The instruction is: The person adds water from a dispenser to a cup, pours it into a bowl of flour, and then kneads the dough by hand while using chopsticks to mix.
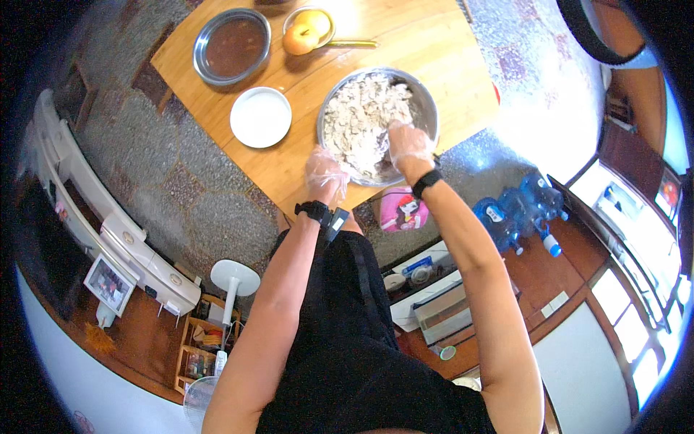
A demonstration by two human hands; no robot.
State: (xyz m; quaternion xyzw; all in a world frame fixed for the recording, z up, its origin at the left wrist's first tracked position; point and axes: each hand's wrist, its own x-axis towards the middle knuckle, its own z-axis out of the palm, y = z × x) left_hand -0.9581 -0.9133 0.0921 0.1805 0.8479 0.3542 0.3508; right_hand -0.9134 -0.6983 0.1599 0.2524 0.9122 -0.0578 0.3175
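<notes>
A round steel bowl [432,110] on the wooden table holds a shaggy, whitish dough mixture [363,116] that fills its left and middle parts. My right hand [409,142], in a clear plastic glove, reaches into the bowl with fingers curled against the dough; how much it grips is hidden. My left hand [325,168], gloved the same way, is at the bowl's lower left rim, its fingers partly hidden by crinkled plastic. Left of the bowl stands a round white dish [261,117]. Farther up is a steel basin of brown liquid [237,46].
Beyond the bowl, a small bowl [331,33] holds yellowish-orange fruits [301,38] beside a yellow-handled utensil [353,43]. The table's edge [244,171] runs close by my left hand. A pink patterned item [404,210] lies below the table, and large blue bottles [496,217] stand to the right.
</notes>
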